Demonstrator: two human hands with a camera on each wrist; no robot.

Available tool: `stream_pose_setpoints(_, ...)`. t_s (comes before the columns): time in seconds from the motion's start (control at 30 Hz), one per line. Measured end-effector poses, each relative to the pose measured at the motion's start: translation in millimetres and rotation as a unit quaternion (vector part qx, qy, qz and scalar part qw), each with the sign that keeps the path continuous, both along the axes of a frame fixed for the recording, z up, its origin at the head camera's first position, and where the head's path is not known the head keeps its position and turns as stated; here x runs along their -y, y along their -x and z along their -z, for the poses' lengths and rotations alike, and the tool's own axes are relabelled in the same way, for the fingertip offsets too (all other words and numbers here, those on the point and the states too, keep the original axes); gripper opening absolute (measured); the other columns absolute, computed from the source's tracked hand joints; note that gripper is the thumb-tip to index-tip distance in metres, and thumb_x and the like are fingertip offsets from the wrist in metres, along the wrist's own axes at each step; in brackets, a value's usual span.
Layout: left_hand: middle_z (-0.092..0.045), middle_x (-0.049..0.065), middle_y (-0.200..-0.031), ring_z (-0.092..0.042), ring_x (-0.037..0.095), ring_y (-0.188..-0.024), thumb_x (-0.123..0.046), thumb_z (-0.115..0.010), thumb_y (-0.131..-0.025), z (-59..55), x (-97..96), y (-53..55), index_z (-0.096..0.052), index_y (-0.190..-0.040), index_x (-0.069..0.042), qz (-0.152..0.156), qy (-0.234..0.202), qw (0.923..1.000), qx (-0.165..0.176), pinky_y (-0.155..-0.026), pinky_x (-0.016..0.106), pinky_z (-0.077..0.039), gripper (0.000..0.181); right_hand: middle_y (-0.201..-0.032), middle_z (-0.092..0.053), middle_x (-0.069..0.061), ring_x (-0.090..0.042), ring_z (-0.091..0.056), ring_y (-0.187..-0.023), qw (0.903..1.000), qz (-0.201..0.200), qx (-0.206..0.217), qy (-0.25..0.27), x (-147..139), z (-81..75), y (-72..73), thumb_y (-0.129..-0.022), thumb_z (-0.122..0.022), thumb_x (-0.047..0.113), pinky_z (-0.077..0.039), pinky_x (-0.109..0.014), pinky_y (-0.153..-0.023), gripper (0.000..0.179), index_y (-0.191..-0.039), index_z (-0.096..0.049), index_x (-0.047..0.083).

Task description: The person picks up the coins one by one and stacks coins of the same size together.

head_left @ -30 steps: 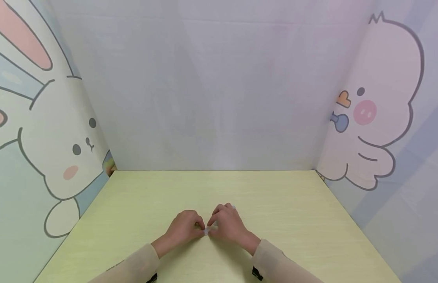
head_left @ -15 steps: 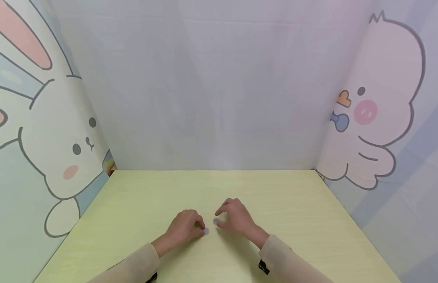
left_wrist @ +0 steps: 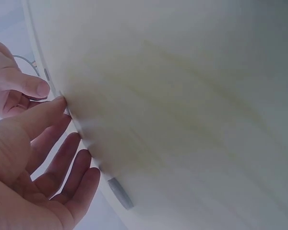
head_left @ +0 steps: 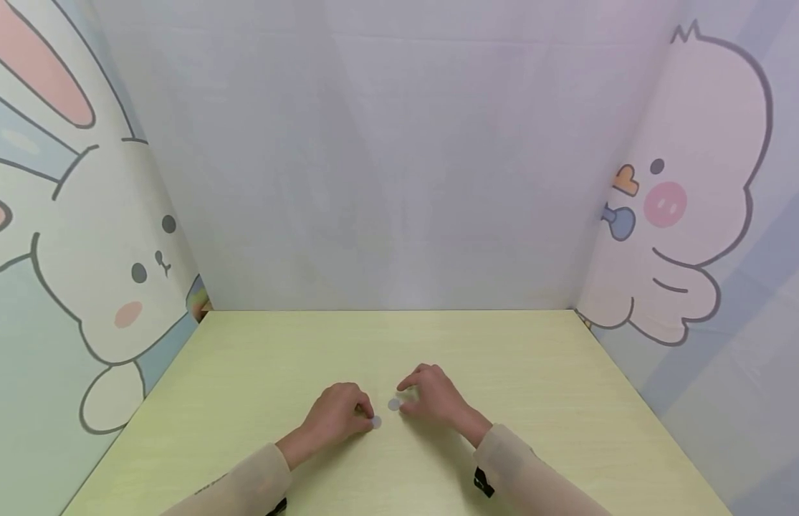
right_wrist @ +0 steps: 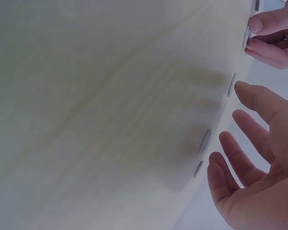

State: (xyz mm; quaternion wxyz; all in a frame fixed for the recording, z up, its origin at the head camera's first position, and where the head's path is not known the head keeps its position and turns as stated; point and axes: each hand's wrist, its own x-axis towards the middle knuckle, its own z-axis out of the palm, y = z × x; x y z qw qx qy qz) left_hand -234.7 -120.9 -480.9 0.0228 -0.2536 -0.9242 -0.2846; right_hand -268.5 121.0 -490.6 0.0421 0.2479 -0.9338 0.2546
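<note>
On the yellow table (head_left: 296, 358), two small grey coin-like discs lie flat near the middle in the head view. My left hand (head_left: 335, 414) pinches the nearer disc (head_left: 377, 422) at its edge between thumb and index finger. Just beyond it, to the right, is the second disc (head_left: 394, 404). My right hand (head_left: 436, 398) hovers beside that one with its fingers loosely spread. The right wrist view shows a small gap between the right thumb (right_wrist: 259, 100) and the second disc (right_wrist: 232, 85). Nothing is held in that hand.
More discs stay hidden from the head camera: one (right_wrist: 205, 141) and another (right_wrist: 198, 168) near the right fingertips, and one (left_wrist: 120, 193) beyond the left fingers. A white cloth backdrop (head_left: 393, 165) rises behind the table. Printed cloth panels flank both sides.
My right hand has drawn away from the left one, back and to the right. The second disc is uncovered, its thumb now apart from it. The left hand stays where it was.
</note>
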Motion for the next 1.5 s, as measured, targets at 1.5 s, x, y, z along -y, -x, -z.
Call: stream_pose_setpoints(1.5, -0.067, -0.007, -0.081, -0.059, 0.012, -0.078, -0.024, -0.092, -0.084, 2.4, 1.0, 0.9, -0.081, -0.081, -0.017, -0.003, -0.007, 0.9999, 0.009, -0.072, 0.03, -0.048, 0.013, -0.097, -0.072, 0.005, -0.013, -0.059, -0.093, 0.9994, -0.018, 0.028, -0.001, 7.4, 6.0, 6.9, -0.087, -0.089, 0.024, -0.05, -0.032, -0.084, 0.01, -0.095, -0.087, 0.018)
